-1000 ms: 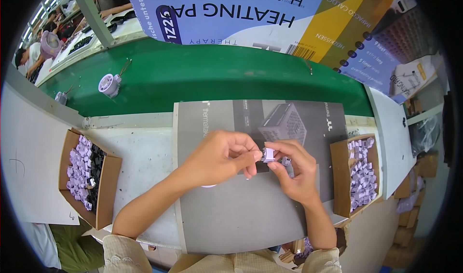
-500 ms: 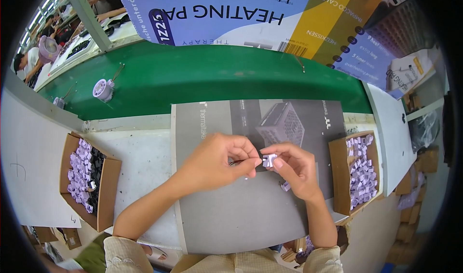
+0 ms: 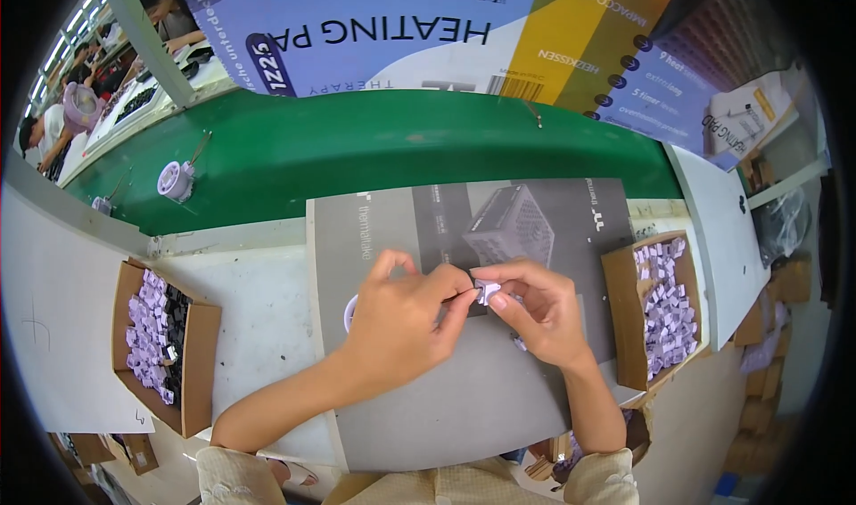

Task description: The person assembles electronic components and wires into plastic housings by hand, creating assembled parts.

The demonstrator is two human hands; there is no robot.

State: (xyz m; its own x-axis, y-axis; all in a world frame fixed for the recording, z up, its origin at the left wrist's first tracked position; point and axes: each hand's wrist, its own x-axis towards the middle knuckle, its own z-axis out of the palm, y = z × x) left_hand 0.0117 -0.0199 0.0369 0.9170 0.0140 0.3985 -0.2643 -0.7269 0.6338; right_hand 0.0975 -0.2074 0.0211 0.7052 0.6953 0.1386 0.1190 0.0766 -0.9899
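While our right hand point(image 3: 551, 320) holds much the same place, our left hand point(image 3: 403, 320) is turned differently from half a second ago: one bent finger lifts toward twelve o'clock, and the thin dark wire, plain then, is now all but hidden by the fingers. A lilac plastic ring point(image 3: 348, 314), out of sight in that earlier view, now peeps out at nine o'clock past the left hand. For the work in hand, we take this to mean that both hands are busy at one small spot, the near edge between wire and lilac plastic clip point(image 3: 487, 292).

That clip is above the printed grey board point(image 3: 428, 416), toward twelve o'clock from its middle. At the clip's three-to-four-o'clock side, our right grip is closed, thumb and forefinger clamped on it. At its nine-o'clock side, our left grip has thumb and forefinger pinched together, as we judge on the wire, though what lies between the tips is too covered to confirm. We see a second lilac clip point(image 3: 519, 344) at about five o'clock from the first, partly behind the right fingers; we cannot tell whether it is held or lying on the board.
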